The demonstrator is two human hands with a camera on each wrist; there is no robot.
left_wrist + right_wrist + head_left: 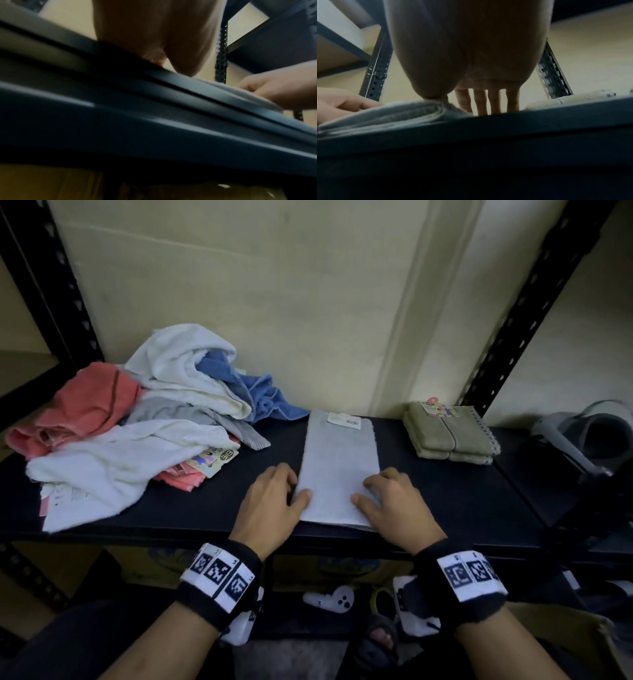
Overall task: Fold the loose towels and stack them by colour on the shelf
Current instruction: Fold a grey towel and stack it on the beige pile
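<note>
At the shelf's [445, 501] front edge, the left hand [270, 505] and right hand [394, 505] sit at the near corners of a grey towel [339, 460], already folded into a long strip running toward the back wall. Each thumb lies on top of the cloth with the fingers curled down at its side edge, apparently pinching it. The near end overhangs the front edge slightly, so an uneven lift could let the layers slide apart or drag the strip off. Toward the back right corner a folded olive stack [450, 436] waits. At the back left, the loose pile [144, 419] of white, pink, blue and grey towels lies just beside the strip and could snag it.
</note>
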